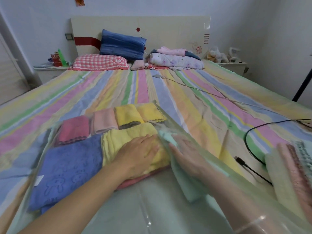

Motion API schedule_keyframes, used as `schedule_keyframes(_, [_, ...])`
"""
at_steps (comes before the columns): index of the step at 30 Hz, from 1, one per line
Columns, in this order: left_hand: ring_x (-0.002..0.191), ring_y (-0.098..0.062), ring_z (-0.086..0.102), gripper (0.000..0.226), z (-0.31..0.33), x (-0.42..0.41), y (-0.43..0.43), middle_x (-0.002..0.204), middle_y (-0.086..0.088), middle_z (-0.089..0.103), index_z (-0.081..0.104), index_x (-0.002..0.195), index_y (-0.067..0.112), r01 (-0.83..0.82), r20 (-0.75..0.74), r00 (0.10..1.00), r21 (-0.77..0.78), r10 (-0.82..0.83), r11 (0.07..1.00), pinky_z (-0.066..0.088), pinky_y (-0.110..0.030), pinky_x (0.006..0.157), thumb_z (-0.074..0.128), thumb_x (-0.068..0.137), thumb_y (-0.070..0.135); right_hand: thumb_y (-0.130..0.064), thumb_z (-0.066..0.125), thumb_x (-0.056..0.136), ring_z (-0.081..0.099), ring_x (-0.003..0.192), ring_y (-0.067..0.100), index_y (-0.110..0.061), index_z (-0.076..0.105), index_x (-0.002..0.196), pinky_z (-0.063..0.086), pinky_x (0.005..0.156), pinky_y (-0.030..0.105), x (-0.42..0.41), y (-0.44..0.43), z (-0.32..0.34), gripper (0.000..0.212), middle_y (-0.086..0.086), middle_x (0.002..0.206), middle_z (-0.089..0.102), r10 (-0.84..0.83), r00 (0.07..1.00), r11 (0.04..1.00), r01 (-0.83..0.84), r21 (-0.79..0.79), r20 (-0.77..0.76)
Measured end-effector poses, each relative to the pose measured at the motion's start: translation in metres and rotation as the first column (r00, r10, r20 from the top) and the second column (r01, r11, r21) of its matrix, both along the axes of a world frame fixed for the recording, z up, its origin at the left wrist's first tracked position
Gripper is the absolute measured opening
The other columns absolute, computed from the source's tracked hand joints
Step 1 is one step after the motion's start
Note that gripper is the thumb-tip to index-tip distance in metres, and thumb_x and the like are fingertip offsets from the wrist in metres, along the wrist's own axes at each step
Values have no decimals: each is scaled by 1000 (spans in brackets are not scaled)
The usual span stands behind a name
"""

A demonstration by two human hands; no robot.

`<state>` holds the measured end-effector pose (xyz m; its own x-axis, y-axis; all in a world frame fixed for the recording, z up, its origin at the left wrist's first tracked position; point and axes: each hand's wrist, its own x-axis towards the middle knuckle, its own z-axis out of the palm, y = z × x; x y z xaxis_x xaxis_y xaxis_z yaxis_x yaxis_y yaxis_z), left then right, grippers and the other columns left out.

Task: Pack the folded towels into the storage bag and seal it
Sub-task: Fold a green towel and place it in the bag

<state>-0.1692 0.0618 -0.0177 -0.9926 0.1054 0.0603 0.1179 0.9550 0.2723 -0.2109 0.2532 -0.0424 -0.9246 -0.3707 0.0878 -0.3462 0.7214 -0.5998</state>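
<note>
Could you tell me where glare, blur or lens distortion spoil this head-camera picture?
Head view: glare streaks the clear plastic storage bag near the bottom edge; the folded towels at the right edge are smeared, as is the right hand under the film; wide-angle bending curves the striped bedsheet; the blue pillow stays fairly sharp.

Soft, even, moderately bright room light; source not visible; shadows faint. Wide-angle lens bows the bed edges outward. Near-edge content is motion-blurred and soft. Small glare spots on the clear storage bag near the bed's front edge.
</note>
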Motion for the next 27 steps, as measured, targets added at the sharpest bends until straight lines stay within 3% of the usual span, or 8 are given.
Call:
schedule_keyframes(3, [136,-19,36,48,4,-17,-2,148,5,44,39,143,27,-63,-145,988,-17,60,998,33,-38,109,30,99,45,-28,38,99,19,143,6,-29,23,150,12,113,21,16,12,8,54,-11,154,27,87,995,994,-84,63,-45])
schedule_keyframes(8, [149,-12,-9,66,-16,-31,-2,163,3,-7,2,155,27,-32,47,998,-192,42,981,-3,-42,121,22,98,54,-36,47,88,7,148,11,-28,5,153,9,120,32,14,8,0,78,-10,159,16,138,990,948,-122,293,-36])
schedule_keyframes(12, [148,-13,-17,65,-25,-26,-3,161,2,-17,-8,154,26,-16,78,996,-235,35,972,-6,-43,121,14,99,54,-40,44,90,-1,149,14,-26,-5,153,10,120,41,13,1,-17,81,-9,161,5,94,994,920,-63,388,-62])
schedule_keyframes(15, [147,-13,-18,65,-26,-25,-3,161,1,-18,-10,153,26,-14,90,995,-264,40,964,-7,-43,121,13,99,53,-24,39,94,-3,149,16,-25,-9,153,13,119,43,14,-7,-26,76,-8,161,0,29,987,900,42,433,-157])
schedule_keyframes(20, [146,-11,-20,64,-30,-22,-6,161,3,-19,-11,153,27,-18,90,995,-242,41,970,-8,-43,121,11,99,54,-18,38,99,-1,149,18,-24,0,154,8,121,35,-9,-10,-34,67,1,162,3,-15,967,919,113,378,-253])
schedule_keyframes(22, [146,-10,-21,64,-30,-23,-6,160,4,-20,-12,152,28,-24,106,993,-212,47,977,-8,-42,121,9,98,54,-15,35,99,1,149,19,-20,0,154,5,121,32,-26,-15,-30,65,4,162,4,49,952,914,79,398,-302])
schedule_keyframes(24, [146,-8,-21,63,-28,-25,-7,160,6,-20,-14,152,28,-31,128,990,-184,55,982,-8,-42,121,8,98,54,-18,36,98,4,148,15,-9,4,153,5,121,28,-38,-22,-32,65,4,161,3,105,968,927,-13,374,-227])
schedule_keyframes(27, [146,-6,-18,63,-25,-27,-8,160,7,-17,-13,152,28,-55,127,989,-138,72,989,-7,-40,121,9,99,54,-18,30,86,23,140,-2,12,36,134,17,115,14,-48,-36,-33,56,13,157,16,56,997,998,-54,44,-55])
